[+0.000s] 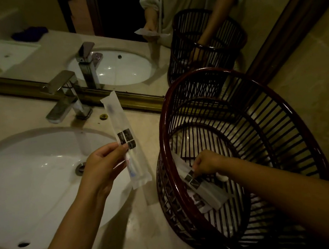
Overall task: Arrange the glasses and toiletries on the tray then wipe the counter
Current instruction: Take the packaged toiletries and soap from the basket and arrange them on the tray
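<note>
Sealed toiletry packet (126,140) up in the air over the sink's right edge, pinched near its dark label by the left hand (104,165), thumb and fingers (110,147) curled round it. Tilted, top end toward the mirror. Contents blurred through the wrapper, possibly a toothbrush kit.

Second packet (201,188) down inside the dark slatted basket (185,206), gripped at its label by the right hand (205,163), fingers closed on it. Lower end against the basket wall, partly masked by the slats. More pale wrappers under it, too dim to count. Small white item just beside the right wrist, unclear what.

Basket standing on the beige surface (143,223) right of the sink (37,181), bottom edge cut off by the frame and by the right forearm.

Square chrome tap (66,96) behind the sink, against the gold mirror frame (138,101). Mirror (114,30) repeating basket, tap, sink and both hands; dark blue cloth visible in the reflection only, far left. Scene dim overall, fine print on labels unreadable.
</note>
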`<move>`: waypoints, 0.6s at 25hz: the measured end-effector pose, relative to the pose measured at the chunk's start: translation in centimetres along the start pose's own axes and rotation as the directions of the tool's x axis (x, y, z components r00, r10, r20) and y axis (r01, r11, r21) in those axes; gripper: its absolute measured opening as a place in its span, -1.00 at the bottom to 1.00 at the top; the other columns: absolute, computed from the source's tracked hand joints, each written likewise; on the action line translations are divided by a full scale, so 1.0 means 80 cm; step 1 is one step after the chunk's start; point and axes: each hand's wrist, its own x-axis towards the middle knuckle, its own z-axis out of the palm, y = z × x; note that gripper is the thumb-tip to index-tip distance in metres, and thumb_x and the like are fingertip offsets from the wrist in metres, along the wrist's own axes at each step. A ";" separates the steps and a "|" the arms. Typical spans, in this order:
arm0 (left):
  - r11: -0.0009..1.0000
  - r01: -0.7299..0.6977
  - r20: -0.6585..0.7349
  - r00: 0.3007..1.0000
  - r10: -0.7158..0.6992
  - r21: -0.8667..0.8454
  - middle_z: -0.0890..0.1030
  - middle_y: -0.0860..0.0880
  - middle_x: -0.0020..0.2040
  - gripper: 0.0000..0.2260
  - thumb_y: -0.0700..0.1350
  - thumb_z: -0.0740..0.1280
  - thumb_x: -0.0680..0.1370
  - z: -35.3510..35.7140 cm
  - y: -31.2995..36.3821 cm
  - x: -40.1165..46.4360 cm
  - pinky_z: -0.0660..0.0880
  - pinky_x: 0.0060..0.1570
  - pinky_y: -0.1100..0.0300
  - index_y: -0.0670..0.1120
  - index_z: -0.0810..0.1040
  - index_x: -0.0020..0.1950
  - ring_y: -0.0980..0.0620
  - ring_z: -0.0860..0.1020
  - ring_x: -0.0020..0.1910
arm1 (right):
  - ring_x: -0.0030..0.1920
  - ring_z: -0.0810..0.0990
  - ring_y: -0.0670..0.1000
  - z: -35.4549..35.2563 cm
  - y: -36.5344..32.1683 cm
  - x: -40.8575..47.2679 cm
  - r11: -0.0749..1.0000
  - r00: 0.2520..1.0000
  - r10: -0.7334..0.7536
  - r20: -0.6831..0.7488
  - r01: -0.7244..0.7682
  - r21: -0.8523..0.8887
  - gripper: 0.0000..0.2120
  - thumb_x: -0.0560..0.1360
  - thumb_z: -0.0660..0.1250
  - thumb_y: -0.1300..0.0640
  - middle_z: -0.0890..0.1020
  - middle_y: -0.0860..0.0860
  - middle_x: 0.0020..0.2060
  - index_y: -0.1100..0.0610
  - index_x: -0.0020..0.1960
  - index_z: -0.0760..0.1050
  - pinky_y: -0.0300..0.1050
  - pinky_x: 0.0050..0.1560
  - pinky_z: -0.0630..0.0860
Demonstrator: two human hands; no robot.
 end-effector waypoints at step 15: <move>0.993 -0.083 0.094 0.993 0.075 0.084 0.70 -0.04 -0.36 -0.89 -0.19 0.33 0.49 -0.003 0.066 -0.048 0.57 -0.36 0.29 -0.14 0.64 -0.18 0.05 0.67 -0.32 | -0.21 0.70 0.02 -0.080 -0.177 -0.181 0.527 0.794 -0.595 -0.125 0.503 0.685 -0.88 0.32 0.38 0.36 0.70 0.05 -0.31 0.16 -0.27 0.58 -0.21 -0.27 0.62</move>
